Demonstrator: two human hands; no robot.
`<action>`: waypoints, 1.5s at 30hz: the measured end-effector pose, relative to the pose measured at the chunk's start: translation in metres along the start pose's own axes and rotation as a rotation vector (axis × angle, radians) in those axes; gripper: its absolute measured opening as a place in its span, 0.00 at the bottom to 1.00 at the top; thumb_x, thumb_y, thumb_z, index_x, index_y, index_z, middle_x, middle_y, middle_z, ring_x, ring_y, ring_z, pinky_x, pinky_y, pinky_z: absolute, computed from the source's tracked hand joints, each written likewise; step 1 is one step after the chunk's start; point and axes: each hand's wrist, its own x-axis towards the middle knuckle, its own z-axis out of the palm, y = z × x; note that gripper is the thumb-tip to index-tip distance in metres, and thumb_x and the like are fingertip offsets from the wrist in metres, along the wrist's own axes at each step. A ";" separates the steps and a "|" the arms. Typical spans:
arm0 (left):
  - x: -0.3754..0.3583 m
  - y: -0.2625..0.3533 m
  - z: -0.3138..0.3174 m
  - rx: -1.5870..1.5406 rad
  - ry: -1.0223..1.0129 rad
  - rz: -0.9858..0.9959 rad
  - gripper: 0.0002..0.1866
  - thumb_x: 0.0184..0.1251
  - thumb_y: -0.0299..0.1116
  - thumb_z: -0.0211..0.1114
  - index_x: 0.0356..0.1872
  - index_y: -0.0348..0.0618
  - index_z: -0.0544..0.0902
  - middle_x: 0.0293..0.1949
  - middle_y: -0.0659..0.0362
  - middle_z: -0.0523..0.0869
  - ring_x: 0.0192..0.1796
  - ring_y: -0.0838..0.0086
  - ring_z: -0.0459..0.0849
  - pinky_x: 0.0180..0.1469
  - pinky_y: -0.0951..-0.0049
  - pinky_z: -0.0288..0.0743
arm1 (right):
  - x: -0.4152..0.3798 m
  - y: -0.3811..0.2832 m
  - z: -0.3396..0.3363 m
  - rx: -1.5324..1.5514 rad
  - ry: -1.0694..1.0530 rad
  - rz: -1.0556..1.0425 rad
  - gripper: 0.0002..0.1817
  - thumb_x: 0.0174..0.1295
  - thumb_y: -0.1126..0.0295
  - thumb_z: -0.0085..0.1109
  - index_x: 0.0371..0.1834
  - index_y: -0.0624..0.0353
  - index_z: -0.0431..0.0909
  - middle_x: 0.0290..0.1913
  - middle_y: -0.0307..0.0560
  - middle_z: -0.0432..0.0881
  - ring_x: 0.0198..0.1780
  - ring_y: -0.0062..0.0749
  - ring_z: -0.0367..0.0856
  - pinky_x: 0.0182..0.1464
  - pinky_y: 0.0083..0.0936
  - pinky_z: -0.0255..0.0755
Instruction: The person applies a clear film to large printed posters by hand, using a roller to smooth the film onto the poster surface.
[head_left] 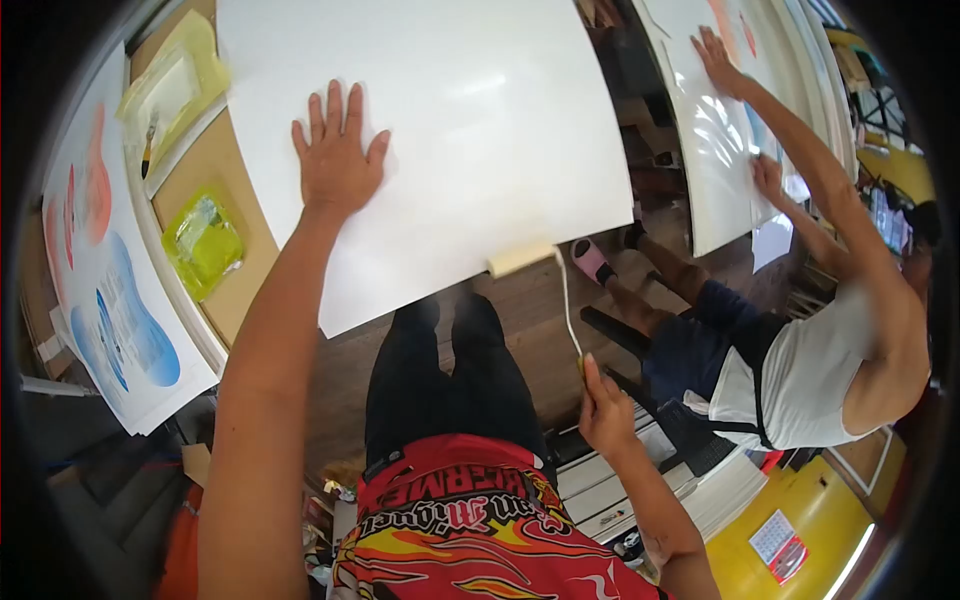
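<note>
While left grip (338, 162) lies spread on glossy white sheet (470, 150) | right grip (606, 412) pinches cream-sleeved, white-framed roller (523, 262)

Large sheet (460, 120), 12 o'clock: plain white, glossy highlights. Roller (522, 261), centre: cream sleeve, white rod. Tray (205, 246), between 9 and 10 o'clock: bright yellow-green. Printed sheet (125, 315), 9 o'clock: white ground, coral-red and blue rounded shapes. Shirt (470, 550), 6 o'clock: red, yellow-orange flame pattern, lettering in black, white and red. Trousers (500, 375), 6 o'clock: black. Panel (740, 530), 4 o'clock: yellow.
</note>
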 end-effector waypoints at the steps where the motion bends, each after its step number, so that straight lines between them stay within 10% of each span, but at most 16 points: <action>1: 0.000 0.002 0.000 0.007 -0.014 -0.006 0.37 0.80 0.56 0.49 0.84 0.55 0.53 0.85 0.53 0.50 0.85 0.50 0.47 0.81 0.37 0.37 | -0.016 0.004 -0.004 0.005 -0.029 0.014 0.39 0.64 0.82 0.60 0.80 0.54 0.63 0.33 0.59 0.80 0.32 0.58 0.83 0.34 0.42 0.78; 14: -0.004 0.003 0.001 0.055 -0.017 0.018 0.38 0.79 0.58 0.47 0.83 0.53 0.55 0.84 0.50 0.51 0.84 0.48 0.47 0.80 0.37 0.39 | 0.111 -0.025 -0.013 0.045 0.164 -0.041 0.35 0.64 0.82 0.60 0.77 0.55 0.68 0.34 0.59 0.81 0.33 0.62 0.82 0.33 0.45 0.77; 17: 0.006 0.000 0.002 0.062 -0.006 0.039 0.38 0.79 0.57 0.48 0.83 0.53 0.55 0.84 0.50 0.52 0.84 0.47 0.47 0.80 0.36 0.39 | 0.095 -0.020 0.007 0.113 0.165 -0.021 0.37 0.65 0.75 0.60 0.80 0.45 0.65 0.36 0.57 0.79 0.31 0.60 0.83 0.33 0.51 0.79; 26: 0.001 0.002 0.002 0.070 -0.011 0.026 0.39 0.78 0.58 0.49 0.83 0.52 0.55 0.84 0.49 0.52 0.84 0.48 0.47 0.80 0.37 0.39 | -0.031 0.000 0.002 0.275 0.184 0.014 0.39 0.62 0.80 0.62 0.79 0.56 0.64 0.32 0.55 0.79 0.30 0.54 0.83 0.31 0.41 0.77; 45: 0.001 0.000 -0.002 0.015 -0.069 0.057 0.41 0.77 0.57 0.53 0.83 0.50 0.54 0.84 0.48 0.50 0.84 0.45 0.46 0.79 0.37 0.40 | 0.122 -0.109 0.004 0.882 0.572 0.660 0.34 0.67 0.80 0.50 0.79 0.67 0.57 0.57 0.73 0.82 0.57 0.62 0.84 0.59 0.39 0.78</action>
